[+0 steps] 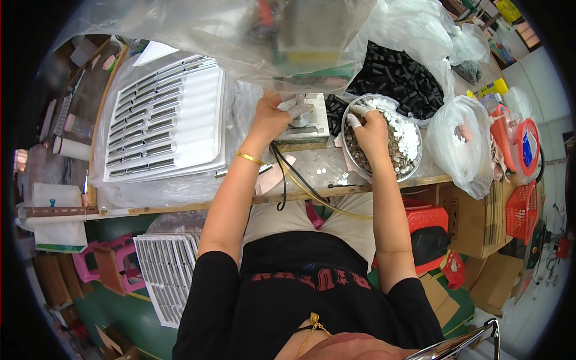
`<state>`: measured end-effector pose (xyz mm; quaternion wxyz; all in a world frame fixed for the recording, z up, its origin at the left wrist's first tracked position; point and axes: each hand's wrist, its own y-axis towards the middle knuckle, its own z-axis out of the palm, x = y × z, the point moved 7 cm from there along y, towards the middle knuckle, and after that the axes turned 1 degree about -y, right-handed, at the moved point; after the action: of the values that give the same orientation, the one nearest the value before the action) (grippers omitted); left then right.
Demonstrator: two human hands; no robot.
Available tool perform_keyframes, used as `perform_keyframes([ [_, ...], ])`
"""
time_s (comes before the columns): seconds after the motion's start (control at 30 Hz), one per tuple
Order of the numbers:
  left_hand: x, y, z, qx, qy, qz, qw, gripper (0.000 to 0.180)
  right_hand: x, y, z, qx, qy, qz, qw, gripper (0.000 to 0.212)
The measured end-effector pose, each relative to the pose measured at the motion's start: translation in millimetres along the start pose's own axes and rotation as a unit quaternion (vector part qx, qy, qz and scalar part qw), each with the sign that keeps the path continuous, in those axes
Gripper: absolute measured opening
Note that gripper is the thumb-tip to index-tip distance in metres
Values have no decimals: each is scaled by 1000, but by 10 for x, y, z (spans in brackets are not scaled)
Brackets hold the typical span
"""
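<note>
Two hands, white covers on some fingertips; left hand [273, 114], upper centre of the frame, fingers reaching over a metal block [318, 115] at a small round metal piece, whether gripped or only touched cannot be told; right hand [374, 129], right of centre, fingers bent down into a round tub [421, 150], tips among the discs, any pinch hidden.

One load of small discs in that tub, white ones [391, 110] toward the top, grey-brown ones [398, 147] below; a few loose white discs [342, 179] on the table [312, 159], just below the tub.

One clear plastic sheet [198, 17], hanging across the top of the frame and blurring what lies behind it; one black cable [280, 180] and one yellow hose [309, 190], crossing the table edge between the forearms.

One heap of black tubes [401, 81], upper right; one stack of white trays [203, 123], upper left, bearing shiny metal tubes [157, 126]; one plastic bag [465, 162] and one red basket [521, 213], right.
</note>
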<state>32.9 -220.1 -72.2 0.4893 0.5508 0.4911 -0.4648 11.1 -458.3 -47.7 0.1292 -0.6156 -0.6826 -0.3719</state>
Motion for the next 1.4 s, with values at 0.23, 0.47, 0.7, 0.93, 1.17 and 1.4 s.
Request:
perform_keyframes([
  [0.23, -96, -25, -16, -4, 66, 44, 997, 26, -3, -75, -106, -10, 33, 5, 999, 24],
  [0.47, -152, -106, 38, 34, 47, 21, 998, 42, 27, 312, 35, -22, -75, -93, 993, 20],
  [0.7, -358, -357, 200, 13, 71, 54, 996, 36, -158, 940, 756, 122, -316, -172, 925, 15],
  [0.93, -931, -585, 273, -58, 40, 272, 960, 23, -133, 955, 784, 117, -252, -145, 950, 17],
  [1.17, -951, -930, 90, -257, -130, 285, 914, 20, -73, 914, 793, 110, -267, -191, 938, 17],
  [1.4, -564, -971, -87, -130, 276, 200, 931, 31, 96, 419, 129, 158, 150, 31, 976, 28],
])
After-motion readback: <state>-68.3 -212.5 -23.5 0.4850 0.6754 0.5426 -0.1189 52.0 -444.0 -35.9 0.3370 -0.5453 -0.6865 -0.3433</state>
